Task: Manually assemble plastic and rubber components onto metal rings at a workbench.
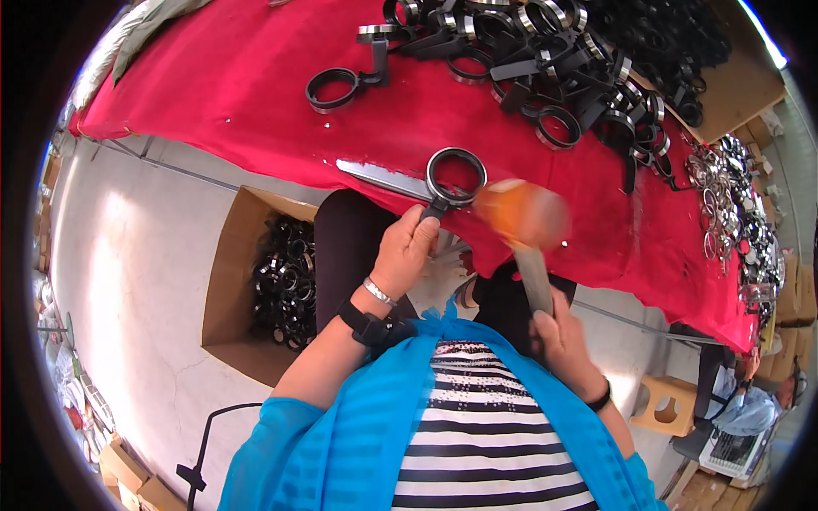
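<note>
My left hand point(402, 254) grips the short black handle of a ring-shaped part point(432, 179), black with a silvery band, at the near edge of the red-covered table. Under or beside the ring, a flat metal bar point(382, 178) lies along that edge; the ring hides where it ends. My right hand point(562, 342) is closed round the handle of a mallet point(521, 213). Its orange-amber head is smeared by motion and appears just right of the ring. Whether the head touches the ring, I cannot tell.
Many similar black ring parts point(558, 126) are heaped at the far right of the red cloth point(239, 94), with one lone ring part point(332, 88) nearer. A cardboard box point(228, 281) of black parts stands left of my legs. Shiny metal rings point(711, 200) lie at the right end.
</note>
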